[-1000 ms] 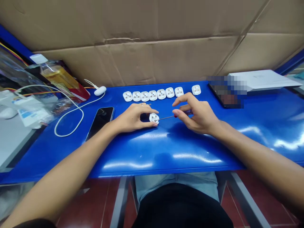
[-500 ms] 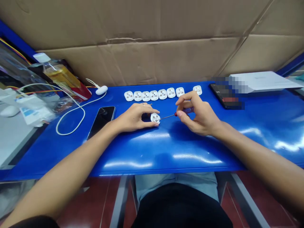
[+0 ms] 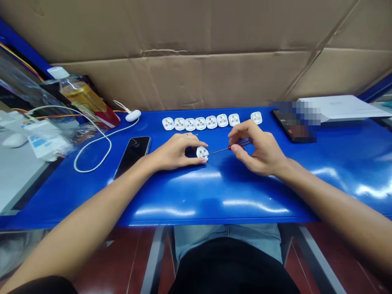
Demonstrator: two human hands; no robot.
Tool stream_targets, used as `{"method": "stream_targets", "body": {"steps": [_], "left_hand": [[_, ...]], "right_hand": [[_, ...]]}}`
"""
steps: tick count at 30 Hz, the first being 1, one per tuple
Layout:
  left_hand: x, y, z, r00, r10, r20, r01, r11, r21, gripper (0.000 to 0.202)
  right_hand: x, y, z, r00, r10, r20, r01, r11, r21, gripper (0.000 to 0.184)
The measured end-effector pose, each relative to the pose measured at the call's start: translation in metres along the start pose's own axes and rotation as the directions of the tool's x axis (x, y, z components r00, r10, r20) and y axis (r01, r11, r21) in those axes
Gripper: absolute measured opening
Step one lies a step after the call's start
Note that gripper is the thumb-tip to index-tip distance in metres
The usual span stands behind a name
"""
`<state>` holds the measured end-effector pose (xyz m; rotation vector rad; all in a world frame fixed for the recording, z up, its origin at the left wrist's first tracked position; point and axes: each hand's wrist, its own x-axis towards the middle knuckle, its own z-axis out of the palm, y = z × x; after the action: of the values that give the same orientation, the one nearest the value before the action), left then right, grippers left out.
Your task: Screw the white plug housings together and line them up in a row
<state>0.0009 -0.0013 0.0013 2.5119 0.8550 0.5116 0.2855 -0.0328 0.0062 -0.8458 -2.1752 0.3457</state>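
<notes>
Between thumb and fingers, my left hand (image 3: 179,151) grips a small white plastic housing (image 3: 201,152) with metal screws or terminals in its face. My right hand (image 3: 260,149) is closed around the handle of a screwdriver (image 3: 219,152), purple with a red collar. The thin shaft points left, and its tip meets the lower part of the housing's face. Behind my hands, several similar white housings (image 3: 200,123) stand in a row, with one more housing (image 3: 256,118) apart at the right. Tiny metal bits, too small to name, lie just behind my left fingers.
A phone (image 3: 132,157) lies left of my left hand, beside a looped white cable (image 3: 107,141). A bottle of yellow liquid (image 3: 85,100) leans at the back left. Another dark phone (image 3: 289,126) and a white box (image 3: 339,108) sit at the right. Cardboard (image 3: 214,77) lines the back.
The whole view has shifted slightly. My hands keep almost the same pose, with the screwdriver tip still at the housing.
</notes>
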Motion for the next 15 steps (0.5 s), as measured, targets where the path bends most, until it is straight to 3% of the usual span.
{"method": "stream_targets", "body": {"steps": [3,8,12,15], "left_hand": [[0.0001,0.0000,0.0006,1.000,0.005,-0.006,-0.005,1.000,-0.001,0.050],[0.0002,-0.0004,0.0015,1.000,0.006,-0.012,-0.006,1.000,0.006,0.049],[0.0003,-0.0003,0.0017,1.000,0.010,-0.012,-0.010,1.000,-0.005,0.049],[0.0003,0.0003,0.0016,1.000,0.003,-0.004,-0.003,1.000,0.000,0.049]], "right_hand": [[-0.0003,-0.0003,-0.0003,0.999,0.043,-0.015,-0.044,0.997,-0.067,0.008],[-0.0003,0.0013,-0.0008,1.000,-0.004,0.005,0.004,0.999,-0.032,0.017],[-0.0001,0.0024,0.0007,0.999,0.041,-0.014,-0.042,0.995,-0.089,0.008],[-0.0003,0.0033,-0.0002,1.000,-0.009,0.011,0.010,0.999,-0.039,0.016]]}}
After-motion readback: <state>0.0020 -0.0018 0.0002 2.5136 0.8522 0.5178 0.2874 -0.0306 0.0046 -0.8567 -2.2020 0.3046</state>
